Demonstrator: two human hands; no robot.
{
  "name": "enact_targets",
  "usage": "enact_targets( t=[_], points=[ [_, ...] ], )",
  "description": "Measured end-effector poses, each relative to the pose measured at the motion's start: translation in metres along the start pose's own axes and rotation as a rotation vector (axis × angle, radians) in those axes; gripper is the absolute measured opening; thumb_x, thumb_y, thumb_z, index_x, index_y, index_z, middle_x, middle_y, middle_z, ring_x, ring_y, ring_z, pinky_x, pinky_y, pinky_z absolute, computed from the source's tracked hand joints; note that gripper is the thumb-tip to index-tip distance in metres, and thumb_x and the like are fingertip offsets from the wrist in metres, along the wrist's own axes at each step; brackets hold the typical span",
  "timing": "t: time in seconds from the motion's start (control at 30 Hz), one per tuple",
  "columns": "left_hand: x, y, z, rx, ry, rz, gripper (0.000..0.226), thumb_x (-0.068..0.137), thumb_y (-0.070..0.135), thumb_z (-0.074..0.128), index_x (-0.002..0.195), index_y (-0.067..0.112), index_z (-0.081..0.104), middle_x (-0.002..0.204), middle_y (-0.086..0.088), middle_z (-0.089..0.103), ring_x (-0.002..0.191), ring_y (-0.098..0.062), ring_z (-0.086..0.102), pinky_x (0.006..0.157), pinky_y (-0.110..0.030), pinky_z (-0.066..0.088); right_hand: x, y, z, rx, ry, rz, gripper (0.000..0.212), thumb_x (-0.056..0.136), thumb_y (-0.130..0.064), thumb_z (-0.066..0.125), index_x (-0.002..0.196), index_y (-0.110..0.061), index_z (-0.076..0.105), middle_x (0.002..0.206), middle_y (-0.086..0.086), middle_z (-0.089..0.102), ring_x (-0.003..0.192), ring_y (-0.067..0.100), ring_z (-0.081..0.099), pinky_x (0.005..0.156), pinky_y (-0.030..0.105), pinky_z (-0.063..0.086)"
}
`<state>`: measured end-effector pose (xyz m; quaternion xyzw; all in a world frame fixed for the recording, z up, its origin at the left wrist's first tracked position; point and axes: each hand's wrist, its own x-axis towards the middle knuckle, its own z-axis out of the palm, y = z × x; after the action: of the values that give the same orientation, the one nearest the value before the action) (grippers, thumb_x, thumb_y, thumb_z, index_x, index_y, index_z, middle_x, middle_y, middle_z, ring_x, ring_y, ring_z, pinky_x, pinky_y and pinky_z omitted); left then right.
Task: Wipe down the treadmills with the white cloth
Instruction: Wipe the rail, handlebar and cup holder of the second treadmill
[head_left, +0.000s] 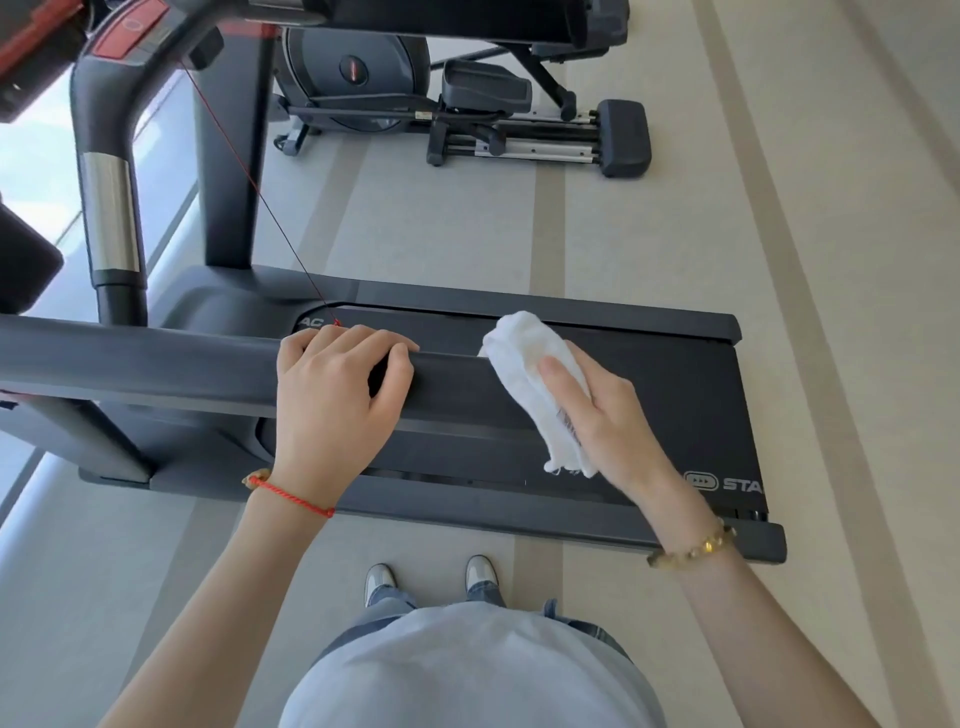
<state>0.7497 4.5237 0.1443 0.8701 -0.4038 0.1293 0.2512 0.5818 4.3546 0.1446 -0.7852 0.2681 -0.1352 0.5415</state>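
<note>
Pale grey gym flooring (447, 218) with beige stripes is running under everything, seen from above by a person standing side-on to a machine.

Nearest: two silver-toed shoes (379, 581) are poking out below a light grey shirt (467, 670) and blue jeans, toes pointing at the machine's side rail.

Next out: both bare forearms are reaching forward. A thin red cord bracelet (291, 496) is sitting on the left wrist; a string of amber beads (693, 550) is circling the right wrist.

The left hand (337, 395) is resting on the dark grey padded handrail (130, 364) of the black treadmill (519, 512), fingers curling over its top edge.

The right hand (597, 410) is pressing the crumpled white cloth (540, 379) against the end of that same handrail, thumb lying across the fabric and fingers wrapping behind it. The cloth's frayed lower edge is hanging loose over the belt.

Beyond the hands: the dark running belt (675, 395) is stretching right, white lettering partly showing near its close edge. A thin red safety cord (249, 182) is slanting down from the console to a point just above the left fingers.

Farthest: a dark grey elliptical trainer (467, 93) with silver rails is standing well apart on the floor.
</note>
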Motion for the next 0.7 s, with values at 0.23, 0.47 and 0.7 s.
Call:
enact_targets(
  t=[0.23, 0.47, 0.7],
  points=[
    [0.0, 0.001, 0.002, 0.013, 0.014, 0.009, 0.036, 0.1, 0.025, 0.04, 0.088, 0.026, 0.074, 0.086, 0.011, 0.072, 0.08, -0.017, 0.061, 0.095, -0.036, 0.035, -0.002, 0.0, 0.003, -0.179, 0.011, -0.122, 0.03, 0.094, -0.055, 0.048, 0.116, -0.037, 0.056, 0.101, -0.016, 0.062, 0.095, 0.008, 0.06, 0.083, 0.029, 0.047],
    [0.0, -0.001, 0.0, 0.014, 0.003, 0.005, 0.036, 0.1, 0.026, 0.04, 0.088, 0.027, 0.074, 0.087, 0.012, 0.072, 0.081, -0.017, 0.061, 0.096, -0.033, 0.033, 0.03, -0.019, -0.013, -0.169, -0.292, 0.108, 0.029, 0.098, -0.053, 0.043, 0.104, -0.037, 0.066, 0.08, -0.012, 0.069, 0.083, 0.008, 0.065, 0.087, 0.031, 0.05],
    [0.001, -0.002, -0.003, -0.037, -0.047, -0.011, 0.031, 0.1, 0.028, 0.043, 0.096, 0.025, 0.074, 0.093, 0.011, 0.072, 0.088, -0.017, 0.063, 0.1, -0.032, 0.032, 0.008, -0.018, 0.003, -0.532, -0.122, -0.246, 0.047, 0.096, -0.061, 0.033, 0.13, -0.033, 0.048, 0.117, -0.015, 0.057, 0.099, 0.012, 0.055, 0.086, 0.029, 0.043]
  ],
)
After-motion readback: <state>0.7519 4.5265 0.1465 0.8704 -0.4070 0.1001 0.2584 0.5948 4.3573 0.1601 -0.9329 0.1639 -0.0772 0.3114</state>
